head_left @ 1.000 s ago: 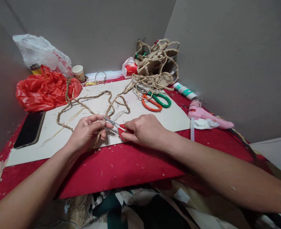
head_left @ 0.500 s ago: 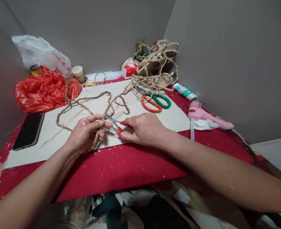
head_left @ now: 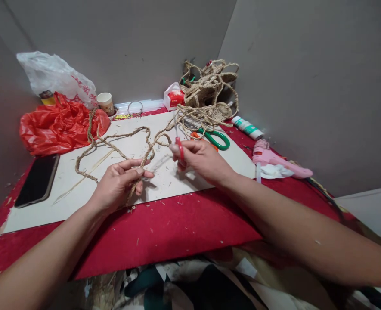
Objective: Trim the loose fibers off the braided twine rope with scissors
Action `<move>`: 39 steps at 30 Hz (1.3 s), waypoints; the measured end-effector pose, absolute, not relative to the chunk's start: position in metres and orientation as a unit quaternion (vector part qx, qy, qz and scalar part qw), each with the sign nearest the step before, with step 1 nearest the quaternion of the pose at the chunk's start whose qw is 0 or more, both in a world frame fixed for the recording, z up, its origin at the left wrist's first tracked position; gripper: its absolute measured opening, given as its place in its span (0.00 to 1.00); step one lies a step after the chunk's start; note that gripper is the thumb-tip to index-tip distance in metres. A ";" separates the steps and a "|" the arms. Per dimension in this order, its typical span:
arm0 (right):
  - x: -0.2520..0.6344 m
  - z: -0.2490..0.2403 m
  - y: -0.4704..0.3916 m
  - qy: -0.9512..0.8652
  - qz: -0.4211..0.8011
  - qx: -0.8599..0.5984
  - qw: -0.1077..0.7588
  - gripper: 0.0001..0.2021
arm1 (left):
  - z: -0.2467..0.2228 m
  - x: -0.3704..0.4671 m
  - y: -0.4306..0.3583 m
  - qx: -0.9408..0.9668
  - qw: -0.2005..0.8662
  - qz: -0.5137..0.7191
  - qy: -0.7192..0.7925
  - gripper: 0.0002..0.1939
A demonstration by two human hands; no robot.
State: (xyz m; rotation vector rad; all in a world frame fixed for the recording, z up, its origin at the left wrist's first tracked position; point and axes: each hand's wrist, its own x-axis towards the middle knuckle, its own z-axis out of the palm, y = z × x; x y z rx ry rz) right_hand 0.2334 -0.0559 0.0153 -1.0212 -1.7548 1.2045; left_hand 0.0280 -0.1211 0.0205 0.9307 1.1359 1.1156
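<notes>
Fingers [head_left: 148, 174] of the left hand [head_left: 114, 184] were pinched on braided rope [head_left: 147, 154], trapped under the thumb [head_left: 133, 175]; red scissors [head_left: 179, 149] were gripped by the right hand [head_left: 207, 161], apart.

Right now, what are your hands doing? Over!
Left hand: pinching brown braided cord. Right hand: holding small red-handled scissors. Nearby, partly hidden behind that hand: large scissors with green and orange handles.

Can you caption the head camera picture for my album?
Left hand pinching braided cord, right hand holding red-handled scissors, over a pale sheet.
</notes>
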 end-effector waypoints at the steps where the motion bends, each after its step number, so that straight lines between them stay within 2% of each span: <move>1: 0.234 0.016 -0.054 -0.643 0.530 -0.392 0.390 0.24 | 0.020 0.029 -0.123 0.420 0.586 0.479 0.501 0.14; 4: 0.234 0.018 -0.049 -0.537 0.640 -0.369 0.407 0.22 | 0.015 0.033 -0.128 0.505 0.493 0.456 0.543 0.14; 8: 0.236 0.019 -0.044 -0.436 0.704 -0.347 0.440 0.17 | 0.007 0.033 -0.132 0.650 0.335 0.411 0.545 0.15; 12: 0.237 0.019 -0.042 -0.358 0.743 -0.323 0.464 0.14 | 0.003 0.031 -0.133 0.710 0.278 0.355 0.541 0.19; 16: 0.235 0.019 -0.044 -0.353 0.755 -0.303 0.463 0.13 | 0.005 0.034 -0.135 0.696 0.327 0.364 0.525 0.15; 22: 0.231 0.025 -0.053 -0.405 0.736 -0.300 0.452 0.14 | 0.015 0.040 -0.135 0.590 0.522 0.342 0.512 0.15; 25: 0.231 0.027 -0.055 -0.387 0.757 -0.285 0.442 0.14 | 0.019 0.040 -0.134 0.547 0.571 0.341 0.509 0.13; 28: 0.233 0.029 -0.054 -0.372 0.764 -0.267 0.455 0.13 | 0.023 0.039 -0.134 0.532 0.574 0.349 0.515 0.10; 34: 0.236 0.034 -0.054 -0.412 0.705 -0.296 0.496 0.15 | 0.026 0.043 -0.137 0.582 0.498 0.375 0.522 0.10; 39: 0.238 0.036 -0.050 -0.412 0.677 -0.267 0.548 0.14 | 0.026 0.042 -0.135 0.551 0.560 0.355 0.506 0.09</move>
